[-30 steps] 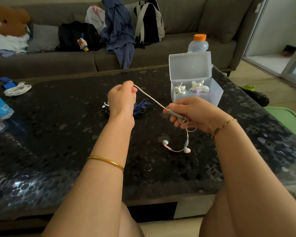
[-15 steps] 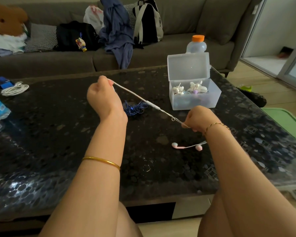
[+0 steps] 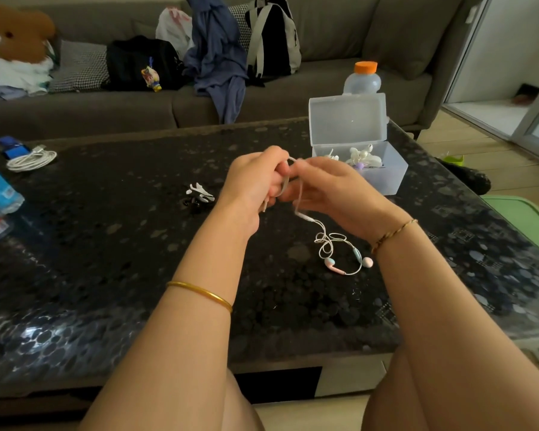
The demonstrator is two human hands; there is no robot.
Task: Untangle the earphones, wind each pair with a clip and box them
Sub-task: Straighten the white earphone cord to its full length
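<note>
The left hand (image 3: 255,181) and right hand (image 3: 333,191) are touching, both gripping the cord (image 3: 322,234); its slack is trailing down to buds (image 3: 330,262) lying near the right wrist.

White earphones (image 3: 330,262) lie looped (pink buds); box (image 3: 393,179) open.

On bench (image 3: 106,275): box (image 3: 395,178) right rear, bottle (image 3: 362,80) behind it; earphones (image 3: 333,247) before box; clips (image 3: 199,192) centre-left; coiled cable (image 3: 31,159) far left rear. Behind bench: sofa (image 3: 339,35).
</note>
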